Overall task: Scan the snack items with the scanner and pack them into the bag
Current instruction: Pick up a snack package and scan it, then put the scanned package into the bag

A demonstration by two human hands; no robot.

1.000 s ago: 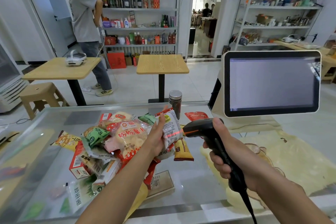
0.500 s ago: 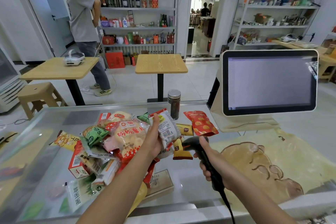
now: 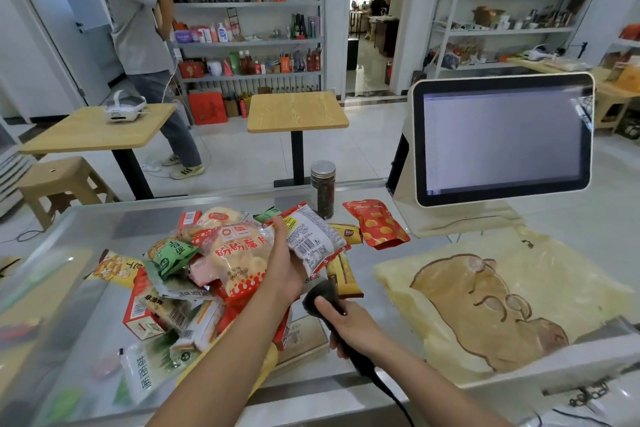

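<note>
My left hand [image 3: 284, 263] holds a white snack packet with red edges [image 3: 311, 239] above the counter, its barcode facing me. My right hand [image 3: 349, 326] grips the black corded scanner [image 3: 320, 298] low over the counter, just below the packet. A heap of snack packets [image 3: 207, 270] lies on the glass counter at the left. A red pouch [image 3: 377, 224] and a yellow bar [image 3: 343, 274] lie to the right of the heap. The cream bag with a brown bear print [image 3: 502, 305] lies flat at the right.
A screen on a stand [image 3: 502, 139] rises at the back right. A dark jar with a metal lid [image 3: 322, 189] stands at the counter's far edge. A person stands by the shelves and wooden tables beyond the counter.
My right hand has brought the scanner down and toward me, away from the packet. The red scan light on the packet is gone. My left hand still holds the packet.
</note>
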